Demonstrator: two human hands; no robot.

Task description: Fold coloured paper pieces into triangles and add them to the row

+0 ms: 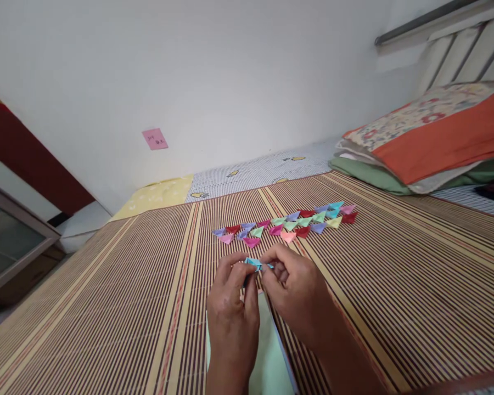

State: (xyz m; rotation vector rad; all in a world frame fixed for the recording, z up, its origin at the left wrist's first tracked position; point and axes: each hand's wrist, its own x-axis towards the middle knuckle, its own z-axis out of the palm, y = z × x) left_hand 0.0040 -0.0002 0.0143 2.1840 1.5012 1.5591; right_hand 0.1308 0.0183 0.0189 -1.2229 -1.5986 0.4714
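Note:
Between my two hands is a small folded paper boat (253,263) in light blue, held just above the mat. My left hand (234,307) pinches its left end between thumb and fingers. At the other end, my right hand (294,288) grips it with thumb and forefinger. Just beyond my fingertips, several little folded paper boats (290,225) in red, pink, purple, green, yellow and blue lie in slanting rows. Under my left wrist is a pale green sheet or pad (269,351), partly covered by my hands.
A striped bamboo mat (127,307) covers the bed. Pillows and folded bedding (436,142) are stacked at the right near a radiator (473,52). Checked cloth (251,170) borders the wall, where a pink note (155,139) is stuck. A glass-panelled frame (16,236) stands at left.

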